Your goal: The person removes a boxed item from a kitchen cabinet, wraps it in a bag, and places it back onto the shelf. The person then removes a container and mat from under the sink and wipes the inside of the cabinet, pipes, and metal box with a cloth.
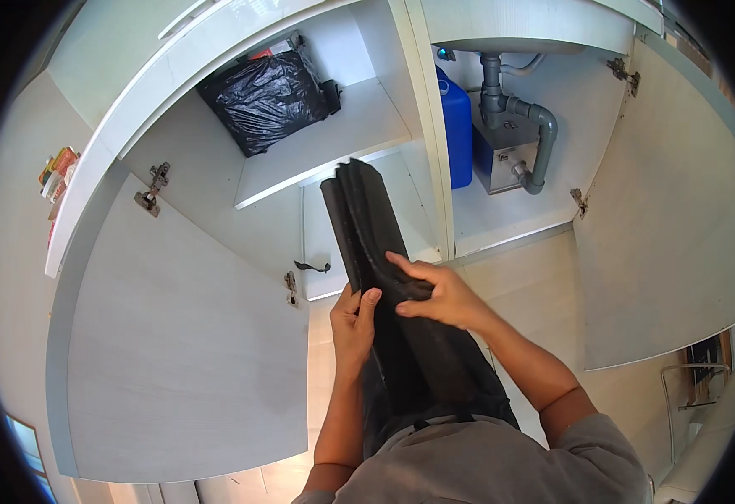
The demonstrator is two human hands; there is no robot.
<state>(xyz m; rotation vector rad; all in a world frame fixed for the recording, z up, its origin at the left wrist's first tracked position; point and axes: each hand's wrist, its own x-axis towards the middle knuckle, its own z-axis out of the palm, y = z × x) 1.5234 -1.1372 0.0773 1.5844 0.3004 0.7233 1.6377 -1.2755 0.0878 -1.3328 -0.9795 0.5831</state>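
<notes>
A long, dark black folded bundle [376, 214], perhaps sheet material or bags, stands out in front of my body in the head view. My left hand [354, 329] grips its left edge, with the thumb on top. On the other side my right hand [445, 296] is closed on the right edge, thumb and index finger pressed over a fold. Its far end shows several layered folds. The lower end runs down over my dark trousers, and I cannot tell where it stops.
Ahead is a cabinet with a black plastic bag [271, 99] on its shelf [325, 151] and a small black strip [312, 267] below. To the right are a blue jug [458, 126], grey drain pipe [546, 139] and metal box [502, 164]. Open doors [191, 336] flank me.
</notes>
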